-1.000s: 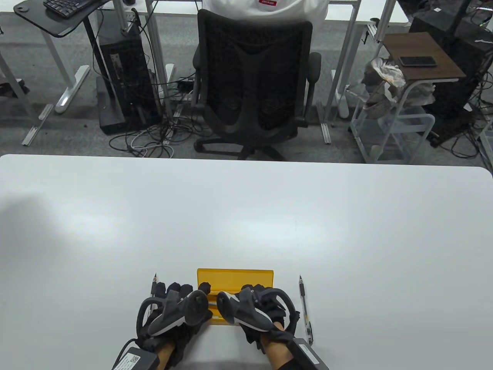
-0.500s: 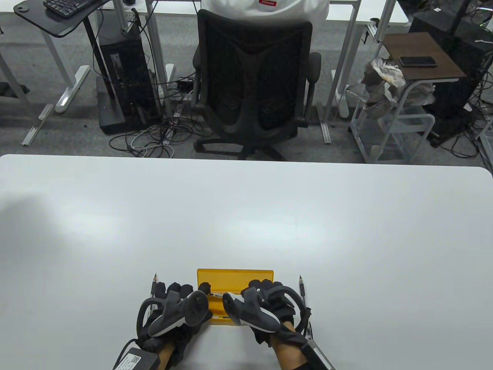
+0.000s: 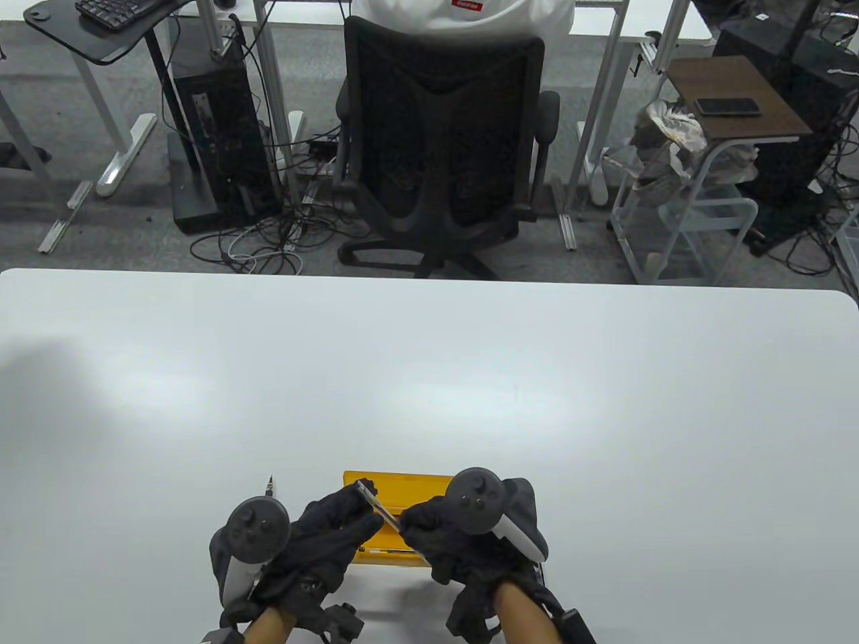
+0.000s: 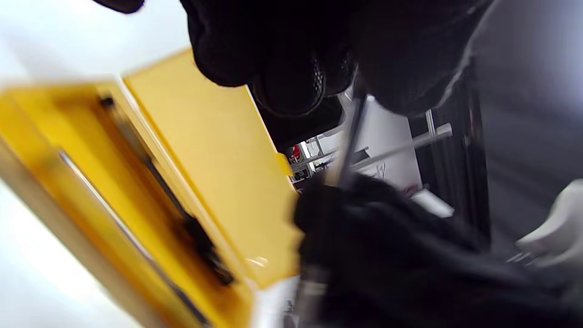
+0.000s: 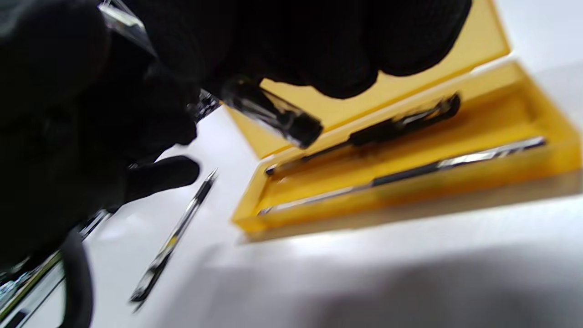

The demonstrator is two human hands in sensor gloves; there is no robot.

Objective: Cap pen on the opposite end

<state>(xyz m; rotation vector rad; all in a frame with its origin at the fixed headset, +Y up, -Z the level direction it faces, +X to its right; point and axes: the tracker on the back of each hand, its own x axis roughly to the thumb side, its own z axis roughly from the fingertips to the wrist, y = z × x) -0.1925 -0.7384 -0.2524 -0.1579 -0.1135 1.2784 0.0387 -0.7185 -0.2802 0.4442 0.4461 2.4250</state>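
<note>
Both hands are lifted above the open yellow pen box (image 3: 396,483) and hold one clear-barrelled pen (image 3: 378,508) between them. In the table view the pen slants from far left to near right. My left hand (image 3: 356,516) grips its far end and my right hand (image 3: 415,524) grips its near end. In the right wrist view the pen's dark end (image 5: 291,124) sticks out below my right fingers (image 5: 337,68). In the left wrist view the pen (image 4: 351,132) shows as a thin line between both gloves. Whether the cap is on either end is not clear.
Two more pens (image 5: 391,127) lie in the box tray (image 5: 560,150), and the lid (image 4: 214,150) stands open behind it. A loose pen (image 5: 175,239) lies on the white table (image 3: 429,376) left of the box; its tip shows in the table view (image 3: 270,484).
Both hands have lifted off the box and turned over, trackers now facing up. They have taken a pen out and hold it between them. The pen right of the box is now hidden.
</note>
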